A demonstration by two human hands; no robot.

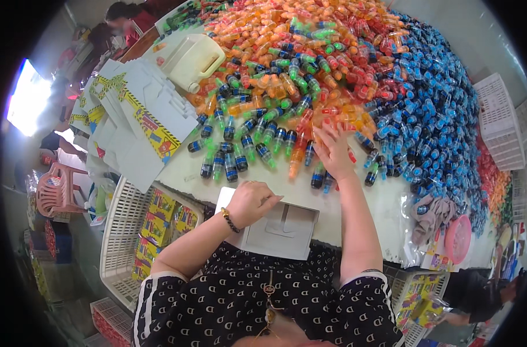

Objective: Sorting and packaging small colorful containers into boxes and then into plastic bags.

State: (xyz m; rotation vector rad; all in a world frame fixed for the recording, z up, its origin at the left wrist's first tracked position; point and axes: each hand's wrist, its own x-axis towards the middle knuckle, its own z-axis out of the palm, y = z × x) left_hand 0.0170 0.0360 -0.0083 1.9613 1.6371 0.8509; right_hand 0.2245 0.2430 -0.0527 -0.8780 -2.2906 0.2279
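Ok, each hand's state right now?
Left hand: curled at the white box; grip cannot be told.
Right hand: open, spread over the bottle pile.

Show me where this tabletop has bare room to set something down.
The widest bare patch of table lies between the right forearm and the clear plastic by the gray cloth. A smaller one lies between the cardboard sheets and the nearest bottles. Farther back, bottles crowd the surface.
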